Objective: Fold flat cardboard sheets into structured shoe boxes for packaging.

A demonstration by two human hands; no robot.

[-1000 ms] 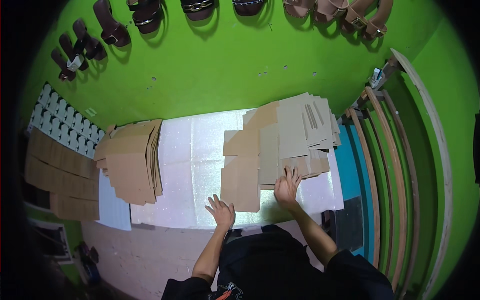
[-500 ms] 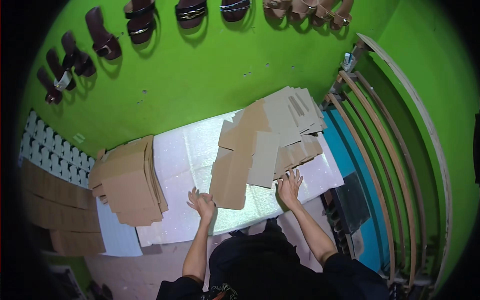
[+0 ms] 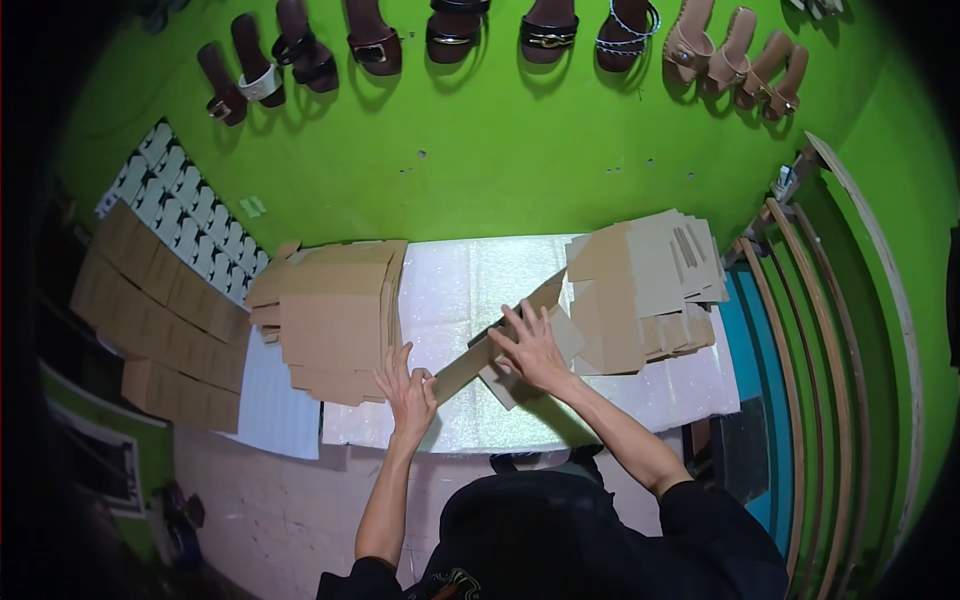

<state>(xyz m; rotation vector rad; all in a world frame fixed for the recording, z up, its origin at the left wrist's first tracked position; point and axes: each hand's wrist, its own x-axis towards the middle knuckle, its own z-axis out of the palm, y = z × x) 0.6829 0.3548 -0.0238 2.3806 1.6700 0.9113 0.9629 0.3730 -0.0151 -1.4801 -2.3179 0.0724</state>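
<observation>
A brown cardboard box blank (image 3: 468, 366) stands partly folded, on edge and slanting across the middle of the table. My left hand (image 3: 408, 398) pinches its near left end, the other fingers spread outward. Over its upper edge, my right hand (image 3: 535, 352) grips the blank with bent, parted fingers. A paler flap (image 3: 513, 388) sticks out below the right hand; part of the blank is hidden behind that hand. To the right lies a spread pile of flat cardboard blanks (image 3: 607, 325). Another thick stack of cardboard (image 3: 335, 325) sits on the left.
A shiny whitish sheet covers the table (image 3: 440, 275) against the green wall. Sandals (image 3: 548, 35) hang along that wall. Brown boxes (image 3: 170, 310) and black-and-white patterned boxes (image 3: 190, 210) line the left side. On the right stands a wooden rack (image 3: 800, 300).
The blank has come off the right pile to the table's middle and is tilted up and folding. My hands, apart before, now both grip it. The view has shifted left.
</observation>
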